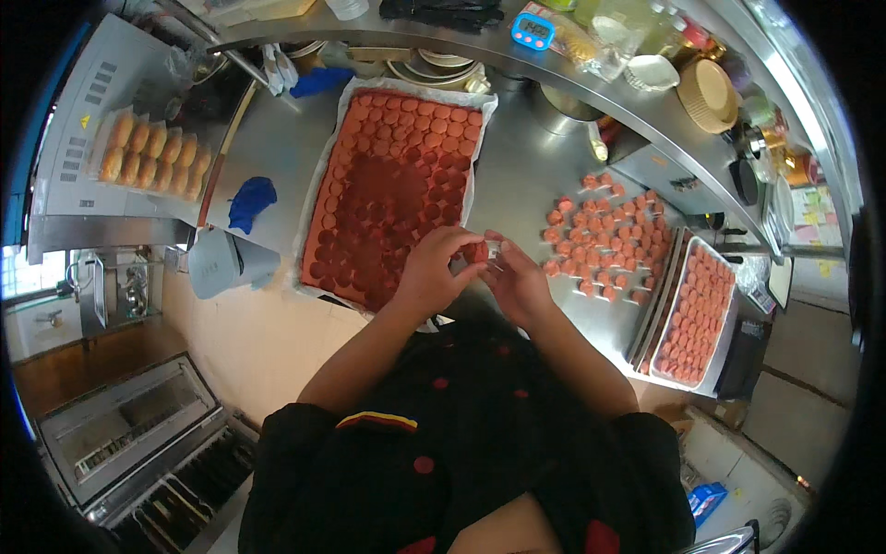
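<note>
A large sheet of red cake (397, 120) lies on white parchment, scored all over into small rounds. Several rounds are gone from its middle, which shows darker crumb. Over the cake's near right corner, my left hand (437, 268) pinches a small red cake round (476, 251). Close against it, my right hand (519, 284) grips a small clear piece (494, 246), perhaps a cup or wrapper; my fingers hide much of it. To the right, many red cake pieces (609, 231) stand spread out on the steel counter, with pale or clear edges around them.
A tray of red pieces (694, 314) rests at the counter's right end. Packed buns (152, 152) stand far left, near a blue glove (252, 203). A steel shelf (443, 44) crosses the back, carrying a blue timer (532, 31). A grey bin (226, 263) is below left.
</note>
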`<action>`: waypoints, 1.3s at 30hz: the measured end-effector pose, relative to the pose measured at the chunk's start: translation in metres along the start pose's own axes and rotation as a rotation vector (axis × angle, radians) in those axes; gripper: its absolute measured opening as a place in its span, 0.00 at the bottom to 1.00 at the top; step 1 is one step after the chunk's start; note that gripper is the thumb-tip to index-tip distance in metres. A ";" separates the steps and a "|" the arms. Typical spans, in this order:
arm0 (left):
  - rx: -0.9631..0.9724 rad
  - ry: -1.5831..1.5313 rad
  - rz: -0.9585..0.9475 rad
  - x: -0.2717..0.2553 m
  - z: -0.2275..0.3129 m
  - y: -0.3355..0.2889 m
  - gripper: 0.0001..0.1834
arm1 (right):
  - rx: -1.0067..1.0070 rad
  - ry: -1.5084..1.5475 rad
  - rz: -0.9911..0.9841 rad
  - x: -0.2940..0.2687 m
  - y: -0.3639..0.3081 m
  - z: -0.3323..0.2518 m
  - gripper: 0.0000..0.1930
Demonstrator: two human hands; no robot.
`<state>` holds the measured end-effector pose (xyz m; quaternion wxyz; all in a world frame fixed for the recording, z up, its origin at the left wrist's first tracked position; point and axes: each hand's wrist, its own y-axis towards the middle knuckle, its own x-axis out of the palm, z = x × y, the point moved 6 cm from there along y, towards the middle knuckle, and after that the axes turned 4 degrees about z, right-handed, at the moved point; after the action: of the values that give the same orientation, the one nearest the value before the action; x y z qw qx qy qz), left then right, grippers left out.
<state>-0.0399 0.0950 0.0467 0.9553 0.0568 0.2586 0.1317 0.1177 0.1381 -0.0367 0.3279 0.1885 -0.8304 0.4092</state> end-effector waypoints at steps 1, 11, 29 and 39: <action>0.019 -0.011 0.000 0.002 0.004 -0.003 0.22 | -0.016 0.027 -0.012 -0.001 -0.006 0.001 0.21; -0.179 -0.445 -0.102 0.024 -0.008 -0.017 0.25 | -0.114 0.054 -0.085 0.001 -0.045 -0.004 0.21; -0.815 -0.750 -0.351 0.098 -0.019 -0.022 0.19 | -0.873 -1.104 0.013 -0.003 -0.086 -0.054 0.28; -0.781 -0.791 -0.257 0.145 -0.046 -0.026 0.12 | -1.020 -1.397 0.037 -0.026 -0.080 -0.053 0.30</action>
<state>0.0623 0.1130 -0.0671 0.9378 -0.2877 -0.1817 0.0689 0.2038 0.1344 0.0134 -0.2198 0.2132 -0.9267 -0.2176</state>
